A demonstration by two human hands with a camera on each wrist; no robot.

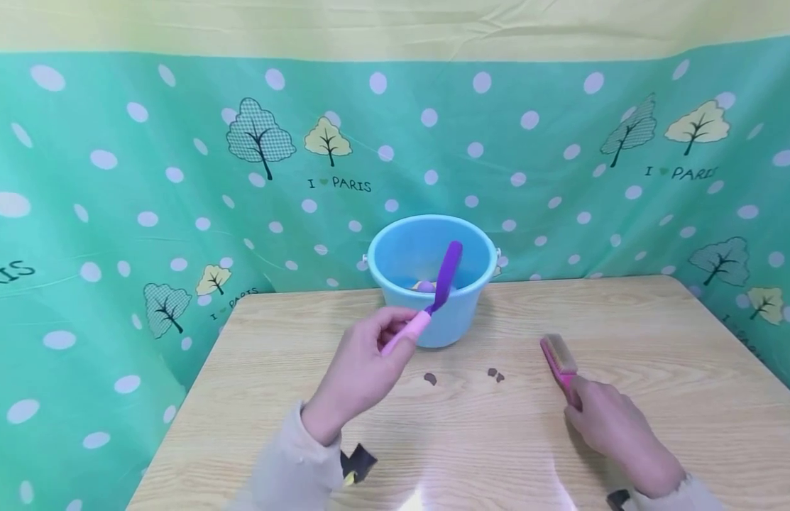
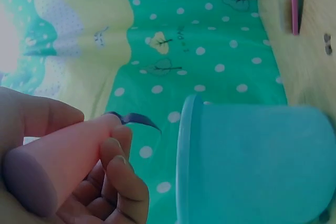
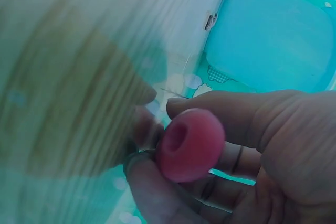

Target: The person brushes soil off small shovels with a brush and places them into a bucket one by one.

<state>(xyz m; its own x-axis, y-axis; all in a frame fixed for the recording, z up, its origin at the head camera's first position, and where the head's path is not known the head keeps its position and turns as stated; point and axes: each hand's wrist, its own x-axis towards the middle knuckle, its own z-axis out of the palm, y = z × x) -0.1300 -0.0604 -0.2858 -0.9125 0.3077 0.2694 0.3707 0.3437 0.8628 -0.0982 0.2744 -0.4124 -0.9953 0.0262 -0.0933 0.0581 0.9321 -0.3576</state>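
My left hand (image 1: 363, 365) grips the pink handle of a small trowel (image 1: 447, 273). Its purple blade tilts upward in front of the bucket's opening, seen nearly edge-on. The light blue bucket (image 1: 436, 319) stands upright at the back of the table; a purple thing (image 1: 425, 286) and something beige lie inside, mostly hidden. Over on the right, my right hand (image 1: 615, 429) holds a pink brush (image 1: 561, 355) by its handle, low over the table. In the right wrist view the rounded end of the brush handle (image 3: 191, 145) pokes out between thumb and fingers.
Several small dark brown scraps, such as this piece (image 1: 430, 379) and this pair (image 1: 495, 375), lie on the wooden table (image 1: 484, 440) before the bucket. A black thing (image 1: 361, 461) shows beside the left sleeve. A green dotted curtain (image 1: 395, 142) hangs behind the table.
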